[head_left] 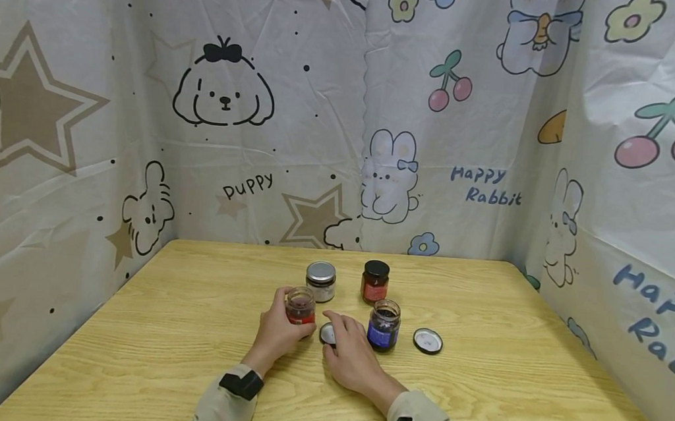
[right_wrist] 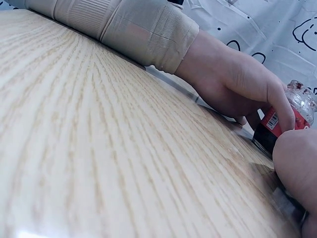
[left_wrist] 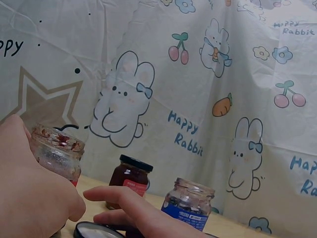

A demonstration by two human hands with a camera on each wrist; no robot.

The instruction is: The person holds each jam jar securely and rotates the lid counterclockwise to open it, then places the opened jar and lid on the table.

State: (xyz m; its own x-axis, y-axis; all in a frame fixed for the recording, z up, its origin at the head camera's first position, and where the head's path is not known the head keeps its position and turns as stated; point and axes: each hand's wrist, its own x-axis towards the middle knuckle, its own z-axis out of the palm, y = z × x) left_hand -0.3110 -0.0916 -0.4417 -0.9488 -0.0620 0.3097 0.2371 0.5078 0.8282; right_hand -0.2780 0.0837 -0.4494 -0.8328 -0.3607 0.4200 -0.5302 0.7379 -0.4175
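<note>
Left hand [head_left: 278, 330] is gripping the open red-labelled jar [head_left: 301, 308] — upright, mouth up, long axis vertical. Right hand [head_left: 355, 358] is at the upturned lid [head_left: 329, 334] — can't tell if it's pinching.

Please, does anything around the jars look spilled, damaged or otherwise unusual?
Nothing looks broken, and I see no spill. Only the open red-label jar, held in the left hand, looks messy: dark red residue marks its glass neck.

Table [head_left: 187, 304]: silver-topped jar [head_left: 321, 283], black-topped jar [head_left: 375, 285], blue-label jar [head_left: 382, 334], two lids [head_left: 428, 341]; open red-label jar [head_left: 300, 314], base perhaps touching.
</note>
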